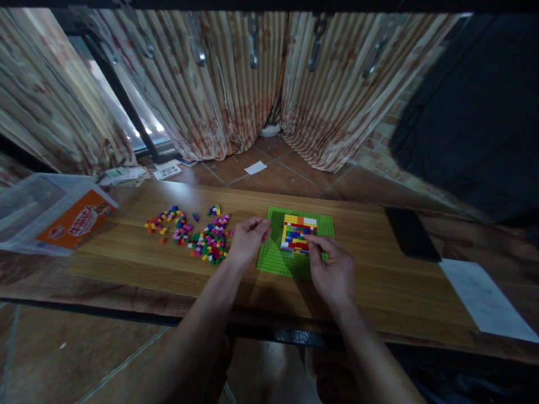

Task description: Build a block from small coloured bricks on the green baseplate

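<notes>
A green studded baseplate (269,255) lies on the wooden table, bearing a low block of multicoloured building bricks (300,230) in yellow, white, red, blue and other colours. My right hand (332,266) reaches over the right side of this block, thumb and forefinger pinched at its edge; whatever sits between the fingertips is too small to make out. Over the left edge of the baseplate is my left hand (248,238), its fingers curled and closed together, their contents hidden. Just left of it lies a pile of loose small bricks (210,241) in many colours.
More loose bricks (162,221) lie farther left, near a clear plastic box (50,191) with an orange label. A black phone-like slab (410,233) and a white paper sheet (484,294) lie to the right. Striped curtains (236,90) hang beyond the wooden table (135,264).
</notes>
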Available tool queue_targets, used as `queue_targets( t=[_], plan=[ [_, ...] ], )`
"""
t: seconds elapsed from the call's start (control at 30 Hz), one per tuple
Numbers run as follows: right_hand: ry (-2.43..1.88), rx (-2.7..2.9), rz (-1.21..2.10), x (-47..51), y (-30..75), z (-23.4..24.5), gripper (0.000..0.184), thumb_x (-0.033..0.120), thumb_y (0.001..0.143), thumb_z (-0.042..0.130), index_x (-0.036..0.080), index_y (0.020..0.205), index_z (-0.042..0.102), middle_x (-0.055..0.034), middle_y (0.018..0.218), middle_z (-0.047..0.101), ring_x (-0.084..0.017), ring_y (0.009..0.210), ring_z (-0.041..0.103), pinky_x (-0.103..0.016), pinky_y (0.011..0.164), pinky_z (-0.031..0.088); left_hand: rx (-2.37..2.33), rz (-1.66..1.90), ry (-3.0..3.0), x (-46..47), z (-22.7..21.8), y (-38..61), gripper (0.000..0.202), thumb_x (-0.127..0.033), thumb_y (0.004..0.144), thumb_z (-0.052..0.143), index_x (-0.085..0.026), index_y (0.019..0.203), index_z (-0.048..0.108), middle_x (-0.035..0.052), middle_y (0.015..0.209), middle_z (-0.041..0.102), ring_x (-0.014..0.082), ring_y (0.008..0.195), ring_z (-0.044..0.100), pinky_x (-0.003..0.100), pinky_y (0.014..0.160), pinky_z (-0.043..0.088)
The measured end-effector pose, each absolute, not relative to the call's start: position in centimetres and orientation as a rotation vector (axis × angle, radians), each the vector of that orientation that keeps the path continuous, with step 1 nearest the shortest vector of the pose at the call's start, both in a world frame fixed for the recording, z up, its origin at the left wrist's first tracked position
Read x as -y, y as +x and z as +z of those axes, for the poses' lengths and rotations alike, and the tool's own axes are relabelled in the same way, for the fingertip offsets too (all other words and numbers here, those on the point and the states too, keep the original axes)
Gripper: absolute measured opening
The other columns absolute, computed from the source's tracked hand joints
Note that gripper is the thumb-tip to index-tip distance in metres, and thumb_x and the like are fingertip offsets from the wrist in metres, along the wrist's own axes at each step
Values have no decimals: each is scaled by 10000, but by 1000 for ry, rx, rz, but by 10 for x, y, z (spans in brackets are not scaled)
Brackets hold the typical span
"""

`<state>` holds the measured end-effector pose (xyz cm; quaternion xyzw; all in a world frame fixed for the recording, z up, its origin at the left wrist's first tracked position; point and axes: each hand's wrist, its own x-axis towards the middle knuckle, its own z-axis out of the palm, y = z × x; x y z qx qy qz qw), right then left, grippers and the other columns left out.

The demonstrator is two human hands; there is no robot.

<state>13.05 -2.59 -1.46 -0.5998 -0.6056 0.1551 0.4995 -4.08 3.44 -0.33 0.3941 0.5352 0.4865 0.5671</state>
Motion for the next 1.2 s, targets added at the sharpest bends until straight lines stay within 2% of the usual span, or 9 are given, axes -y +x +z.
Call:
queue_targets(
  t=[0.17,0.33,0.47,0.8,1.0,1.1,1.2],
  plan=[
    [-1464,1456,370,25,127,-13,239,271,905,503,223,932,736,-59,938,739,-200,868,691,-343,790,540,-1220,1060,1091,-31,-8,-37,185,-342,716,703,-158,732,684,-31,589,590,77,548,509,196,538,401],
    [-1461,1466,361,24,127,-13,239,268,911,502,215,935,735,-62,936,738,-199,876,692,-337,790,540,-1177,1059,1293,-29,-13,-30,117,-238,714,707,-162,800,730,8,756,712,116,673,614,222,645,478],
    [-1465,1470,358,24,128,-13,239,273,910,503,225,930,736,-56,925,742,-202,868,693,-339,778,543,-1275,1066,1416,-26,-14,-27,116,-195,752,662,-173,825,750,20,787,741,141,704,657,249,700,505],
    [-1452,1484,369,25,128,-13,244,262,915,497,221,939,736,-62,935,740,-202,872,696,-346,792,545,-1409,1042,1494,-22,-11,-23,161,-198,786,613,-172,840,762,19,750,741,135,638,643,238,631,485],
    [-1421,1530,322,25,127,-14,247,231,924,485,231,952,730,-56,938,725,-195,871,684,-348,797,544,-1437,1092,1493,-19,-14,-20,166,-202,789,614,-186,857,764,18,769,746,148,674,661,250,651,504],
    [-1417,1622,222,26,123,-15,275,195,919,474,247,1000,732,-71,1024,695,-213,955,648,-391,874,523,-1438,1125,1498,-17,-15,-18,170,-195,790,618,-193,874,766,23,809,756,153,700,675,255,676,518],
    [-1496,1735,58,26,116,-16,341,152,899,470,260,1093,728,-105,1200,630,-267,1072,572,-466,926,473,-1460,1114,1510,-16,-14,-17,173,-193,798,621,-181,891,766,41,850,764,160,714,681,267,697,526]
  ],
)
